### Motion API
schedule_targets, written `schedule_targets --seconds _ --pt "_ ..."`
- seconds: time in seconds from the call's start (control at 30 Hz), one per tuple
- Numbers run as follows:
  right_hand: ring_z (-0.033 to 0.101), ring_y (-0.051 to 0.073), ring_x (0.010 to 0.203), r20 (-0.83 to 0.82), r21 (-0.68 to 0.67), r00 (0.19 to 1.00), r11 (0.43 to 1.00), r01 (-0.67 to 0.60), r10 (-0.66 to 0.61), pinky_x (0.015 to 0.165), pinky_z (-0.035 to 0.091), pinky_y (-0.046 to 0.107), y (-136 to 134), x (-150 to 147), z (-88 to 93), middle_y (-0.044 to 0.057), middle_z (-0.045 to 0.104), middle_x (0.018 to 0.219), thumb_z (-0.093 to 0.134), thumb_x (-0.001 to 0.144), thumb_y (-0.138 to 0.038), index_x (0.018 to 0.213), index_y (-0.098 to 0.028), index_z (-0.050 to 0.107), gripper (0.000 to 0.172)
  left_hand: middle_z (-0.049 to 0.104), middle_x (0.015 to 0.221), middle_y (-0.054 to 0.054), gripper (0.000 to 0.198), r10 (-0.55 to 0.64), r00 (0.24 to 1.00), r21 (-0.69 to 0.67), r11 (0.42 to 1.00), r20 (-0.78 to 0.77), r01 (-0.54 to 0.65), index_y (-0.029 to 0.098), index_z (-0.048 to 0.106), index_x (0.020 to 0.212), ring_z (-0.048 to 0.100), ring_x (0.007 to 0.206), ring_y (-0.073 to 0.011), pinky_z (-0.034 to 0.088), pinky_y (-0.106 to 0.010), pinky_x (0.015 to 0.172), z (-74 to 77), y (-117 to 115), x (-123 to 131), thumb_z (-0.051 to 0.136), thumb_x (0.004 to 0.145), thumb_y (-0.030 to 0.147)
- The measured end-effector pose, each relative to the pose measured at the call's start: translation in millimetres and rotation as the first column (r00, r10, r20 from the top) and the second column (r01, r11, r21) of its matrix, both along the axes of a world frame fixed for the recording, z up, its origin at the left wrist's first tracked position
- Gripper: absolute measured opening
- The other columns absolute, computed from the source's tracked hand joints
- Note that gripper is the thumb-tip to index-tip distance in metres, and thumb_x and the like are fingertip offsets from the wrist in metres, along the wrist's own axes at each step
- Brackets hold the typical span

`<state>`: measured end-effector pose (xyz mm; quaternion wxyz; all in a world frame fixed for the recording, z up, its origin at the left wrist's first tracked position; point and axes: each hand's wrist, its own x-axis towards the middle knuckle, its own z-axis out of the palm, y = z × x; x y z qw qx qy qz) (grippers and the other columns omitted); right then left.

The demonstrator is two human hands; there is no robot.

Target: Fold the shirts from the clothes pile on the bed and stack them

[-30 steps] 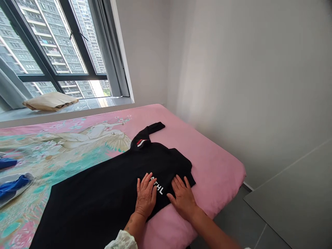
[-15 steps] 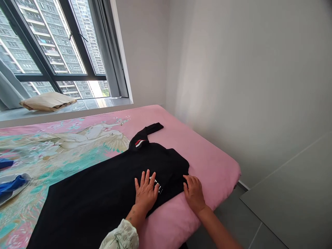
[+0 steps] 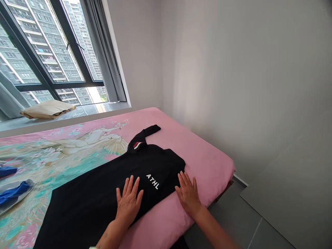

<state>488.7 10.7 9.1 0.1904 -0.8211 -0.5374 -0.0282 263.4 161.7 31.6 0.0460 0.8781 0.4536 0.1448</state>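
Observation:
A black garment with white "ATHL" lettering (image 3: 98,183) lies spread on the pink patterned bed, and its far sleeve, with red and white stripes, points toward the back wall. My left hand (image 3: 127,200) rests palm down on the fabric, left of the lettering, with its fingers spread. At the garment's right edge is my right hand (image 3: 188,193), fingers stretched out and the fingertips at the black cloth. Neither hand grips anything. The near sleeve cannot be seen; the garment's lower left part runs out of view at the bottom.
The bed (image 3: 207,162) ends at a corner on the right, above a grey tiled floor (image 3: 233,214). Blue and white items, one in clear plastic (image 3: 12,193), lie at the left. On the window sill sits a beige folded bundle (image 3: 48,109). A grey wall stands behind.
My left hand has slid left along the garment, uncovering the lettering. My right hand's fingers have straightened from a curl at the garment's edge. The view has shifted slightly.

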Motion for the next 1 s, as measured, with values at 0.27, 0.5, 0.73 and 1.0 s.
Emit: schedule_targets --seconds 0.27,0.5,0.73,1.0 --pt "0.010 0.024 0.141 0.050 0.012 0.882 0.883 -0.469 0.468 0.113 0.005 0.052 33 -47 19.8 0.004 0.017 0.153 0.031 0.093 -0.052 0.147 -0.022 0.016 0.063 0.025 0.152 -0.004 0.052 0.188 0.969 0.102 0.980 -0.163 -0.173 0.026 0.035 0.140 0.018 0.141 -0.0231 0.000 -0.060 0.111 -23.6 -33 -111 0.028 0.090 0.039" --pt "0.019 0.026 0.139 0.005 -0.175 0.963 0.948 -0.265 0.270 0.111 0.009 0.057 28 -23 -25.2 0.009 0.024 0.151 0.031 0.090 -0.051 0.145 -0.017 0.024 0.065 0.023 0.153 -0.006 0.058 0.479 0.842 0.040 0.874 -0.247 -0.485 0.023 0.028 0.143 0.016 0.142 -0.0263 0.007 -0.065 0.108 -26.7 -39 -259 0.026 0.089 0.045" --pt "0.025 0.022 0.138 0.312 -0.110 0.808 0.864 -0.491 0.499 0.111 0.014 0.055 3 1 -33.7 0.003 0.032 0.148 0.036 0.070 -0.006 0.145 -0.025 0.025 0.078 0.034 0.148 -0.003 0.056 0.182 0.954 0.194 0.971 -0.238 -0.137 0.029 0.046 0.133 0.026 0.139 -0.0230 0.014 -0.052 0.113 -16.8 -71 -338 0.039 0.080 0.014" --pt "0.043 0.021 0.127 0.416 -0.222 0.775 0.879 -0.422 0.477 0.103 0.035 0.047 33 17 -33.7 0.000 0.047 0.138 0.027 0.071 0.009 0.135 -0.026 0.044 0.075 0.052 0.136 -0.001 0.069 0.128 0.978 0.079 0.990 -0.163 -0.117 0.032 0.051 0.128 0.049 0.124 -0.0189 0.030 -0.046 0.110 -12.5 -49 -319 0.032 0.072 -0.002"
